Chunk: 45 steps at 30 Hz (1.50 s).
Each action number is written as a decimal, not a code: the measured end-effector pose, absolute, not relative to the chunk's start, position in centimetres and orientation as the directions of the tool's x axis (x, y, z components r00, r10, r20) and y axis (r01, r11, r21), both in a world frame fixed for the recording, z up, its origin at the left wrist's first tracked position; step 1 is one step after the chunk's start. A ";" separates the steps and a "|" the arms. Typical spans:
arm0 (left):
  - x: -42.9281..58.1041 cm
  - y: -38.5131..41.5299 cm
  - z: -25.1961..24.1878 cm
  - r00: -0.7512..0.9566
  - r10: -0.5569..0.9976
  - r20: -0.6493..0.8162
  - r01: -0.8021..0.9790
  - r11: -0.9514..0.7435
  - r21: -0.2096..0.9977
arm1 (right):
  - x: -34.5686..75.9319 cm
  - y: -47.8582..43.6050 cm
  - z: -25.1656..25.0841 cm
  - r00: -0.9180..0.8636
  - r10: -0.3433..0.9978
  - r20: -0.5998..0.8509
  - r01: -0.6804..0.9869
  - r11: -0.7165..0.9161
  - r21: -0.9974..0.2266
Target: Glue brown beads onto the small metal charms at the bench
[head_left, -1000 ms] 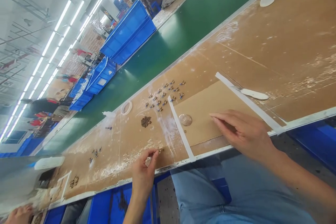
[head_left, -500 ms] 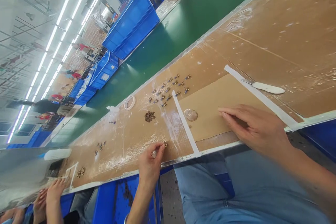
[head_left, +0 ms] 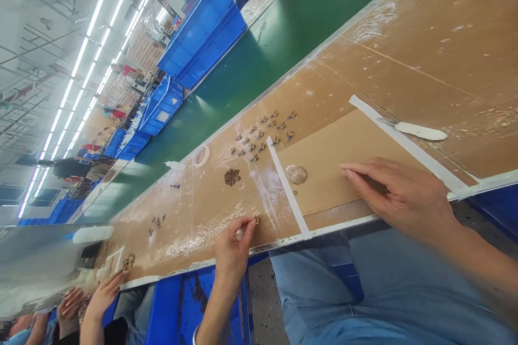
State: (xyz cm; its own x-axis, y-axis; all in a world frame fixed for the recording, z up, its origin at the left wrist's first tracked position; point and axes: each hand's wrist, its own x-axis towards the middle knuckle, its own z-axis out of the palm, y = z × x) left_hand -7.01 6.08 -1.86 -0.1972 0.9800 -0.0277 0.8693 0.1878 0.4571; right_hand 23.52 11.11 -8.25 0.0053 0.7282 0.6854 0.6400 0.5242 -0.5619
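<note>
My left hand [head_left: 233, 248] is closed over the near part of the table, thumb and forefinger pinching a small dark-gold piece [head_left: 257, 220]. My right hand [head_left: 399, 188] hovers above the brown board [head_left: 332, 145], thumb and fingertips pressed together; whatever sits between them is too small to make out. Left of its fingertips lies a clear round dish [head_left: 297, 174], with a small drop-like spot [head_left: 295, 193] beside it. Farther back is a pile of small brown pieces [head_left: 232, 177]. Behind that, several small blue-and-gold figures [head_left: 259, 136] stand spread out.
A white tape roll [head_left: 201, 156] and a small white bottle [head_left: 175, 166] lie near the green belt [head_left: 291, 27]. A white-handled knife [head_left: 421, 130] rests at right. At far left, a co-worker's hand [head_left: 104, 296] reaches toward another small pile [head_left: 128, 262]. Blue crates [head_left: 202, 38] stand beyond the belt.
My hands keep nearly the same pose; the view has shifted slightly. The co-worker's hand at far left has moved right, closer to the small pile.
</note>
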 end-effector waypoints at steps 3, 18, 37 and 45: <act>-7.0 6.1 -1.8 -0.172 0.985 -0.034 0.882 0.169 0.440 | 23.5 11.1 -8.1 0.010 0.733 0.680 0.641 0.517 -0.567; -8.1 7.8 -0.8 0.533 0.845 0.038 0.839 -0.534 0.105 | 23.5 11.1 -8.2 -0.003 0.718 0.696 0.661 0.524 -0.537; -8.8 7.6 -1.6 -0.052 0.987 -0.150 0.777 0.135 0.615 | 16.6 7.1 -6.2 -0.170 0.779 0.603 0.375 0.617 -0.692; -6.8 5.6 -1.6 -0.309 0.926 -0.217 0.139 0.270 0.953 | 9.5 8.0 -5.9 -0.206 0.890 0.408 0.051 0.426 -0.903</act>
State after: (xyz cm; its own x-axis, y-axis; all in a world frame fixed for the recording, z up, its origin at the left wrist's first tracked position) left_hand -6.82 5.64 -1.59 -0.3092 0.9259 -0.2170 0.1385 0.2695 0.9530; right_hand 9.46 8.03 -5.86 -0.2061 0.8895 0.4078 0.0510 0.4259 -0.9033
